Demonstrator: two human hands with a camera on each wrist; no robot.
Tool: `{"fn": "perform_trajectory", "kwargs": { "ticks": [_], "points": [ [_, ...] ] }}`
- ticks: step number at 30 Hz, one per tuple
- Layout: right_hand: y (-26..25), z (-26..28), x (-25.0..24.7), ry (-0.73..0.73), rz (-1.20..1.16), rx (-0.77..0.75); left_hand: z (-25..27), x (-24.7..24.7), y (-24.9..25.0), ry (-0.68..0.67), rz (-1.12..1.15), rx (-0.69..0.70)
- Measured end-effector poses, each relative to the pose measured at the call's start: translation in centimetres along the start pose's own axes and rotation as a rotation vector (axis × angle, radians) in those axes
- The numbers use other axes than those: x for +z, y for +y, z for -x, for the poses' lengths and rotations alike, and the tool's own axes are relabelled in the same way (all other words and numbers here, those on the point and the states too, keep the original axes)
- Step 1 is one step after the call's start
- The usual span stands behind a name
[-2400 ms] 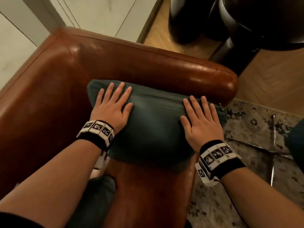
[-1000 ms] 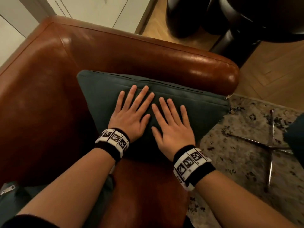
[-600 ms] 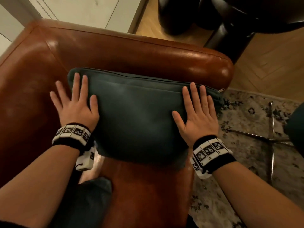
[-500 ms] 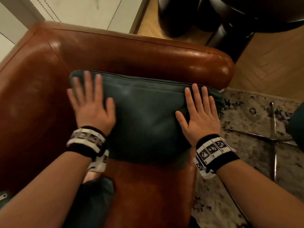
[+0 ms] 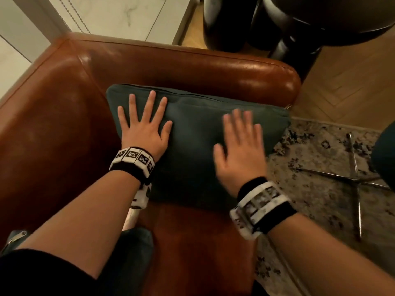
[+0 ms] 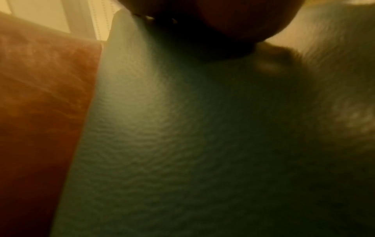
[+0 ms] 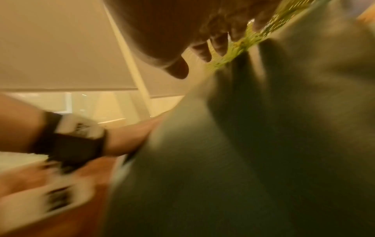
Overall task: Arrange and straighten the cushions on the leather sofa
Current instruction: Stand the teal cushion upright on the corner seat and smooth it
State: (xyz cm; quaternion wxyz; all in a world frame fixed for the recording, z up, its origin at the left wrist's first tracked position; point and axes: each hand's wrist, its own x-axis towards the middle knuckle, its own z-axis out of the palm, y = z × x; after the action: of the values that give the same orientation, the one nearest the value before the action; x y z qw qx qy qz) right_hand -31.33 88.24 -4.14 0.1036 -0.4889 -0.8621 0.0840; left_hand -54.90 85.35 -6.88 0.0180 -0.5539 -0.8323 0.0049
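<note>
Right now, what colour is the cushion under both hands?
Dark teal-green, plain with no pattern; the cushion shows best in the head view.

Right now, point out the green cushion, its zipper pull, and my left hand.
green cushion (image 5: 192,133): head view, bare middle of its face.
zipper pull (image 5: 287,106): head view, metal tab at right corner.
left hand (image 5: 143,129): head view, back of hand.

Herringbone wood floor (image 5: 352,82), speckled rug (image 5: 320,199), pale marbled wall panels (image 5: 128,13).
</note>
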Motion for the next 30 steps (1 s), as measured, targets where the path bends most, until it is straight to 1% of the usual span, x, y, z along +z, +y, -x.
{"fn": "perform_trajectory", "kwargs": {
  "ticks": [1, 2, 3, 4, 5, 7, 8, 9, 10, 12, 13, 14, 15, 17, 18, 19, 20, 22, 24, 25, 27, 28, 29, 30],
  "points": [
    [-2.4, 1.2, 1.1, 0.021, -0.038, -0.103, -0.2, 0.0, 0.1, -0.002, 0.021, -0.003],
    [-4.6, 2.4, 2.6, 0.006, -0.043, -0.218, -0.3, 0.1, -0.1, 0.007, 0.042, 0.002],
    [-6.2, 3.5, 4.5, -0.031, -0.018, -0.308, -0.4, 0.2, -0.4, 0.015, 0.066, 0.014],
    [-6.8, 4.2, 6.5, -0.082, 0.032, -0.359, -0.5, 0.2, -0.8, 0.013, 0.091, 0.029],
    [-6.4, 4.5, 8.1, -0.125, 0.099, -0.4, -0.4, 0.2, -1.2, 0.006, 0.114, 0.046],
    [-3.8, 3.8, 9.5, -0.128, 0.195, -0.471, -0.5, 0.3, -1.6, 0.019, 0.133, 0.073],
    [-2.0, 3.2, 9.2, -0.108, 0.217, -0.474, -0.5, 0.3, -1.6, 0.035, 0.134, 0.08],
    [0.1, 2.6, 8.6, -0.071, 0.238, -0.443, -0.6, 0.3, -1.4, 0.053, 0.134, 0.079],
    [2.3, 2.0, 7.6, -0.025, 0.255, -0.379, -0.4, 0.3, -1.1, 0.076, 0.13, 0.06],
    [6.3, 0.6, 5.4, 0.067, 0.251, -0.188, 0.6, 0.2, 0.0, 0.16, 0.138, -0.03],
    [7.5, 0.0, 4.5, 0.083, 0.247, -0.082, 1.5, 0.2, 1.0, 0.209, 0.165, -0.059],
    [8.1, -0.4, 4.0, 0.077, 0.256, -0.006, 2.7, 0.3, 2.6, 0.239, 0.198, -0.035],
    [8.2, -0.5, 3.7, 0.062, 0.258, 0.025, 4.2, 0.8, 4.6, 0.248, 0.216, 0.056],
    [7.7, -0.3, 3.9, 0.058, 0.239, -0.019, 7.0, 2.6, 8.4, 0.223, 0.169, 0.277],
    [7.7, -0.2, 4.1, 0.055, 0.229, -0.057, 7.9, 3.6, 9.1, 0.212, 0.149, 0.305],
    [7.7, -0.2, 4.4, 0.046, 0.224, -0.08, 8.2, 4.8, 8.7, 0.216, 0.15, 0.263],
    [8.2, -0.1, 4.1, 0.041, 0.231, -0.081, 8.2, 5.7, 8.0, 0.231, 0.187, 0.171],
    [8.5, -0.3, 4.2, 0.014, 0.229, -0.076, 8.7, 7.9, 5.3, 0.276, 0.286, -0.125],
    [8.3, -0.3, 4.3, -0.004, 0.218, -0.076, 9.6, 9.6, 3.4, 0.316, 0.457, -0.401],
    [8.1, -0.3, 4.5, -0.009, 0.215, -0.079, 10.0, 10.3, 3.1, 0.333, 0.583, -0.489],
    [7.9, -0.2, 4.2, -0.028, 0.205, -0.078, 10.4, 10.5, 3.3, 0.368, 0.838, -0.613],
    [7.6, 0.0, 3.8, -0.035, 0.194, -0.066, 10.6, 10.4, 3.5, 0.361, 0.953, -0.686],
    [7.2, 0.2, 3.3, -0.027, 0.176, -0.046, 10.7, 10.0, 3.5, 0.343, 1.038, -0.764],
    [6.5, 0.5, 2.8, 0.005, 0.147, -0.035, 10.7, 9.5, 3.4, 0.329, 1.063, -0.807]
  ]
}}
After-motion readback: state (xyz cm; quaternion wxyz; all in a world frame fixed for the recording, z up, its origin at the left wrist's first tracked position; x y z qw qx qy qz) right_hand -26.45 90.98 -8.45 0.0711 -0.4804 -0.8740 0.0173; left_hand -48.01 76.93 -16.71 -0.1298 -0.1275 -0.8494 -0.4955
